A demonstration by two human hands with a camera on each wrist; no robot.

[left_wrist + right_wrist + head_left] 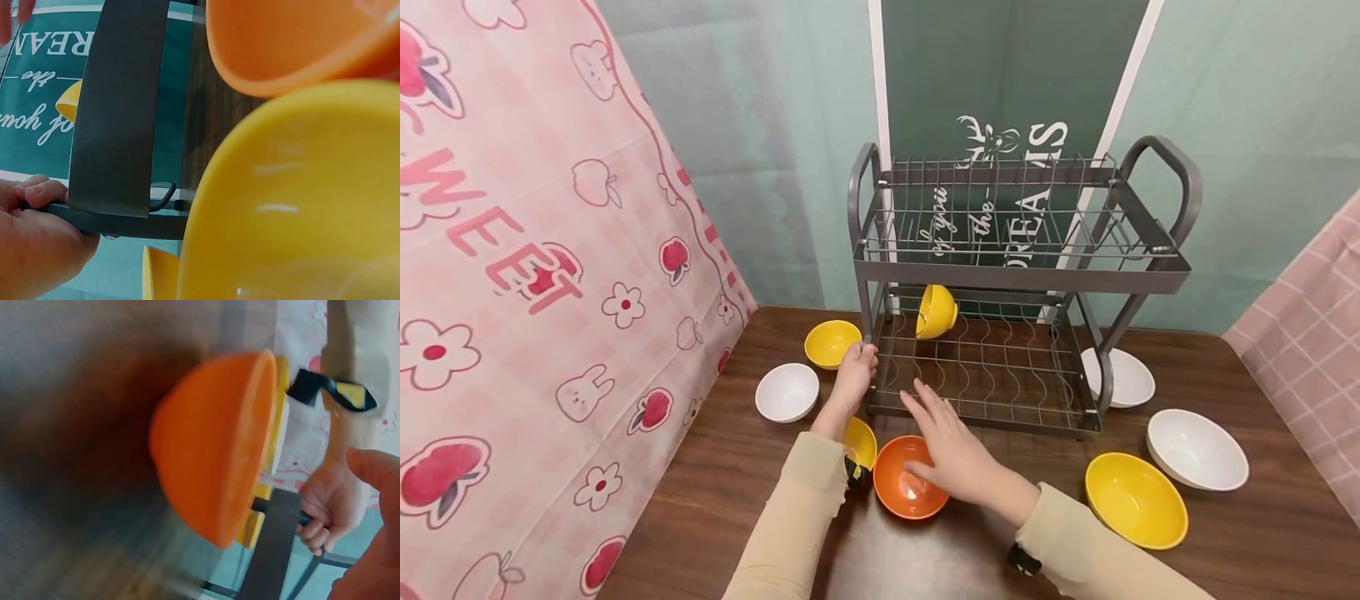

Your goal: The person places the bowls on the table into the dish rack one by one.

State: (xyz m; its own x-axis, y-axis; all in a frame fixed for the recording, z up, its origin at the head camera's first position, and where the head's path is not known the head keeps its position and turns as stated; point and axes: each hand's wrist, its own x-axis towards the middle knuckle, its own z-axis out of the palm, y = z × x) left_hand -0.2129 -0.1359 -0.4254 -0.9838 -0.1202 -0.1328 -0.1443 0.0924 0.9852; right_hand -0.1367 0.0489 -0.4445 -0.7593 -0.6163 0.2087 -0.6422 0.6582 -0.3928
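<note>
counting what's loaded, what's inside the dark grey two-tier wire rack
A small round yellow bowl sits tipped sideways in the rack, on its lower tier. The upper front bar hides a strip behind it; the bowl's far side is unseen.

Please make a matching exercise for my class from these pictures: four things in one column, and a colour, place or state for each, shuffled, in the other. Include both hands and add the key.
Column one
1. Left hand
2. Orange bowl
3. Dish rack
4. Right hand

Column two
A. Dark grey, with two tiers
B. Fingers extended, gripping nothing
C. Curled round a part of a dark frame
D. On the brown table, with its open side up

Right pairs: 1-C, 2-D, 3-A, 4-B
</note>
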